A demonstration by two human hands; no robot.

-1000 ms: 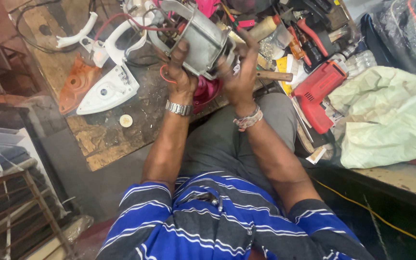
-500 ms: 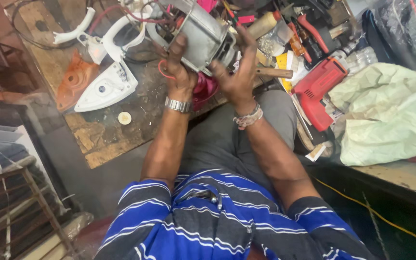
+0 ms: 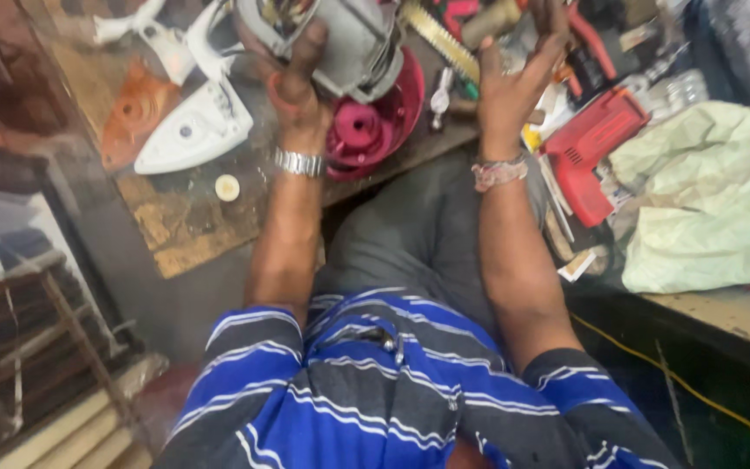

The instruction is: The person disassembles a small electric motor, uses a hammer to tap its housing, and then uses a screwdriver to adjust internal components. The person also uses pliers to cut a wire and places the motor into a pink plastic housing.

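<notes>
A white plastic iron shell (image 3: 194, 130) lies near the worn wooden workbench's (image 3: 175, 221) left edge. The left hand (image 3: 299, 91) grips a grey metal motor housing (image 3: 351, 43) above a round magenta plastic base (image 3: 373, 122) at the front edge. The right hand (image 3: 518, 82) is spread open, empty, beside a red power drill (image 3: 590, 152).

grey motor housing (image 3: 353, 39) top cropped, right fingertips (image 3: 557, 13) cropped
</notes>
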